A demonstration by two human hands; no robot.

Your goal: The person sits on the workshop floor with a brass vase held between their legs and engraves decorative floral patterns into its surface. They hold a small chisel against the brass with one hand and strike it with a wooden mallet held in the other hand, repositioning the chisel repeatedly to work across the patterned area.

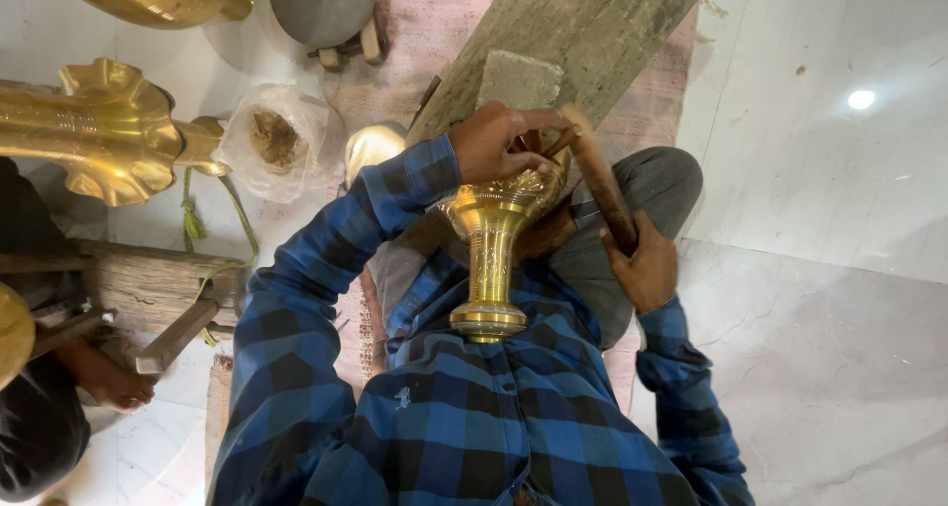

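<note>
Brass vase (491,239) lies against the chest; left hand (499,141) clamps its grip on the rim; right hand (642,264) grips a wooden mallet (600,180).

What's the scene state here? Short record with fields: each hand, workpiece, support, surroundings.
left hand: presses on the top of the brass vase, pinching a thin tool at its rim
right hand: grips a wooden mallet
workpiece: brass vase, engraved, lying in the lap, foot toward the torso
support: wooden plank with a grey block beyond the vase
surroundings: large brass pieces and a plastic bag at left; another person's foot
</note>
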